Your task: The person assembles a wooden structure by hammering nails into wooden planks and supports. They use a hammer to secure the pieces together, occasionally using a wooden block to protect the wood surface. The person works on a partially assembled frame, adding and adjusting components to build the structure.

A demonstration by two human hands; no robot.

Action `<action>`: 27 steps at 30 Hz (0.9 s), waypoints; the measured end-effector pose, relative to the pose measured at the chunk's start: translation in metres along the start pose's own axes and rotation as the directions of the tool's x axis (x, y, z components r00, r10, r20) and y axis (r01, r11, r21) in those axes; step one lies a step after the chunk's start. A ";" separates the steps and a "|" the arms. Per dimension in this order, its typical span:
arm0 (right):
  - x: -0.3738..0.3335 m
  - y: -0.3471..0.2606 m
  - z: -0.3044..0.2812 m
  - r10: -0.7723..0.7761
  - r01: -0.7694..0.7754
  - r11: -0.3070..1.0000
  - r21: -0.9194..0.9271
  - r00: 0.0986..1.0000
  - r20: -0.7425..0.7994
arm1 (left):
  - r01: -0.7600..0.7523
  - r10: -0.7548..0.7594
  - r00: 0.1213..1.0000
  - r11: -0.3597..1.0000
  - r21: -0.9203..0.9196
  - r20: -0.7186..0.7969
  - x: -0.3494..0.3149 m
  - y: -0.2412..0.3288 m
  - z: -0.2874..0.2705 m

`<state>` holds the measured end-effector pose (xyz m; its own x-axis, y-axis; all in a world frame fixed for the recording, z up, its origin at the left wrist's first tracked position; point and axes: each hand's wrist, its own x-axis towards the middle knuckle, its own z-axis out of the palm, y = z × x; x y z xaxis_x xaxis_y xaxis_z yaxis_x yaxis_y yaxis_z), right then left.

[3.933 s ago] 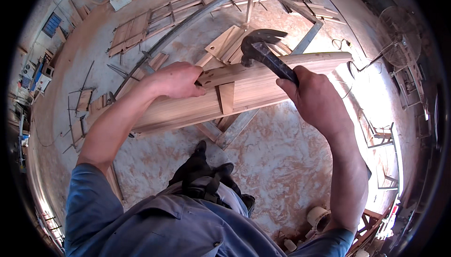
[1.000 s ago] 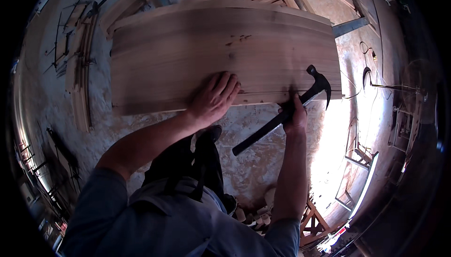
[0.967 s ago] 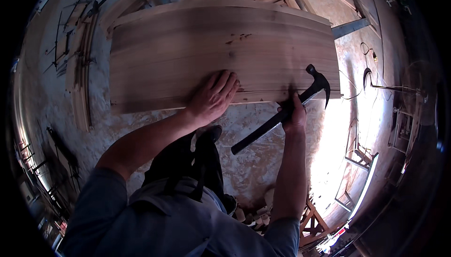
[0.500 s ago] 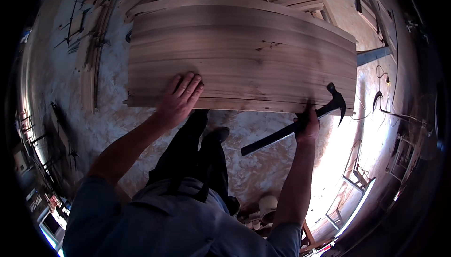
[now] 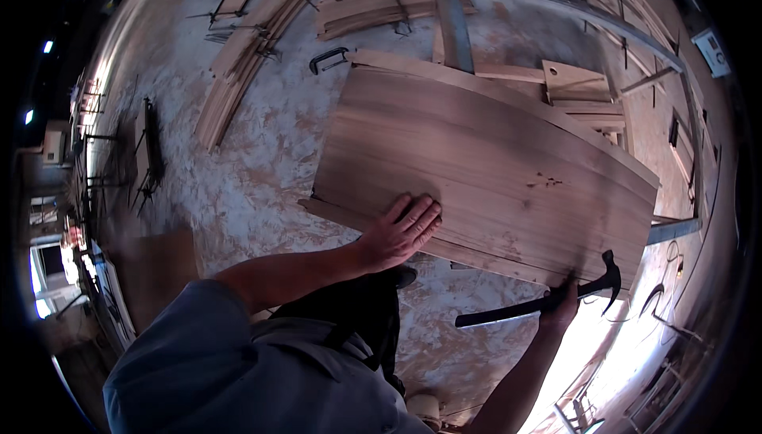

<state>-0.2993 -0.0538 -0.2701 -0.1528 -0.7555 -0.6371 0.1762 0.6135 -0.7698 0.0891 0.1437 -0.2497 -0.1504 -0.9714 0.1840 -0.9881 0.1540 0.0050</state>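
A wide wooden panel [image 5: 476, 156], made of joined boards, lies in front of me with small dark knots toward its right half. My left hand [image 5: 403, 234] rests flat on its near edge, fingers stretched out and holding nothing. At the near right corner, my right hand [image 5: 562, 307] grips a claw hammer [image 5: 508, 312] by its dark handle. The hammer's head is up and to the right, over the panel's corner, and the handle end points left. Some fingers of my right hand are hidden at the panel's edge.
A black C-clamp [image 5: 327, 59] is at the panel's far left corner. Stacked boards [image 5: 258, 61] lie at the far left, with more wood pieces [image 5: 575, 85] behind the panel. A long metal bar [image 5: 556, 1] crosses the far side. A pale bucket [image 5: 425, 409] stands near my body.
The view has turned left, so the panel and both hands appear farther right, lower and tilted. My left hand still lies on the panel; my right still holds the hammer.
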 end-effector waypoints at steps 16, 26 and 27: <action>0.029 -0.024 0.002 -0.024 0.028 0.997 -0.077 0.998 0.049 | 0.093 -0.099 0.990 0.994 0.063 0.105 0.010 0.012 -0.024; -0.026 -0.022 -0.009 -0.003 -0.009 0.972 -0.235 0.999 -0.051 | 0.114 -0.109 0.992 0.991 -0.069 0.066 -0.003 0.008 -0.015; -0.041 -0.020 -0.009 -0.016 -0.007 0.963 -0.268 0.996 -0.083 | 0.110 -0.102 0.990 0.990 -0.084 0.093 -0.003 0.005 -0.018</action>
<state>-0.3055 -0.0327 -0.2292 -0.2359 -0.7433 -0.6260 -0.0897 0.6581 -0.7476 0.0850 0.1508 -0.2323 -0.0512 -0.9946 0.0902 -0.9924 0.0609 0.1073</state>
